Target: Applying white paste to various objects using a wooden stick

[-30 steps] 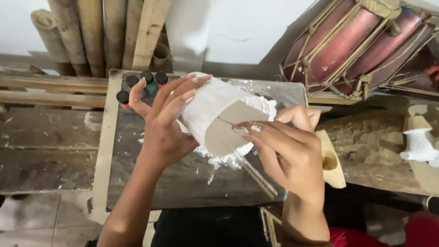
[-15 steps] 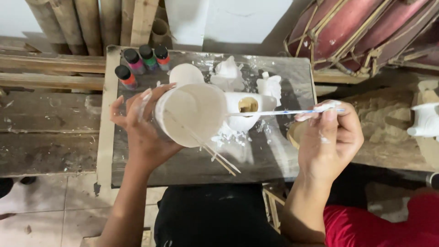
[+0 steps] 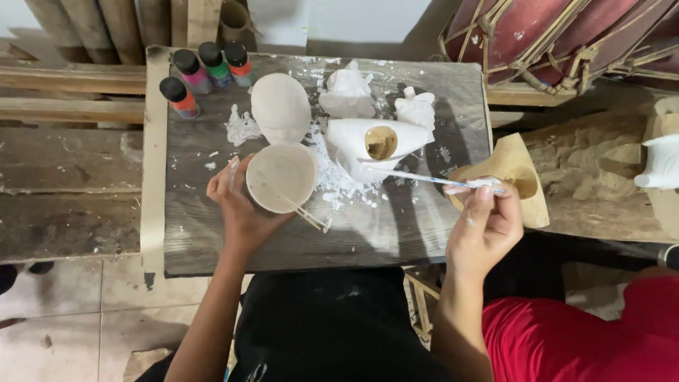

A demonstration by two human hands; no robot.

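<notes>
Where the desk (image 3: 212,240) begins at far left: 4 small paint bottles (image 3: 205,71) with black caps, standing upright in a cluster at the upper left corner, labels pink, green, red and orange. Just right of them, a smear of white paste (image 3: 242,129) on the dark wood, then a white oval face-shaped cast (image 3: 281,107) lying flat. Directly below it, left hand (image 3: 240,209) cupped around a round white piece (image 3: 281,177), fingers wrapped on its left and lower edge, hollow side up and held just above the desk surface. Thin pale sticks (image 3: 308,212) projecting from under that piece toward lower right. Centre: white container (image 3: 368,145) lying on its side, round opening with tan contents facing up, surrounded by white crumbs and splashes. Behind it, 2 small white figures (image 3: 346,88) and (image 3: 416,107), just beside each other near the far edge. Right of centre: thin paint-coated brush (image 3: 417,177) lying nearly level, tip reaching the container, handle pinched between thumb and fingertips of right hand (image 3: 484,226), which is closed on it beyond the desk's right edge. Under that hand, tan carved wooden piece (image 3: 509,170). Upper right, red drums (image 3: 566,35) laced with cord; far right edge, another white figure (image 3: 661,163), partly cut off.
</notes>
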